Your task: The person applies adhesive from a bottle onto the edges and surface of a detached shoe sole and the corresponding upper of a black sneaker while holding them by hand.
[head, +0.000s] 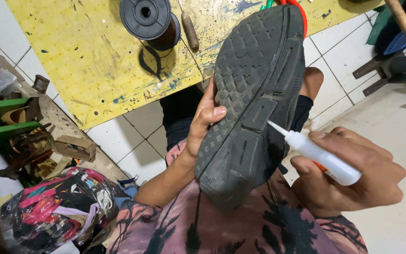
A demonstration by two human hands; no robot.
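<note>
A black shoe (252,94) is held sole-up in the middle of the view, its grey-black treaded sole facing me and its heel resting against my lap. My left hand (202,127) grips the shoe's left edge, thumb on the sole. My right hand (348,171) holds a small white glue bottle (323,157) at the lower right. The bottle's thin nozzle points left and touches the right edge of the sole, near the seam with the upper.
A yellow paint-spattered board (95,61) lies on the white tiled floor ahead, with a black thread spool (149,21) and a wooden-handled tool (190,32) on it. A clear bag of colourful straps (55,209) and cluttered shelves stand at the left. Chair legs (377,70) are at the upper right.
</note>
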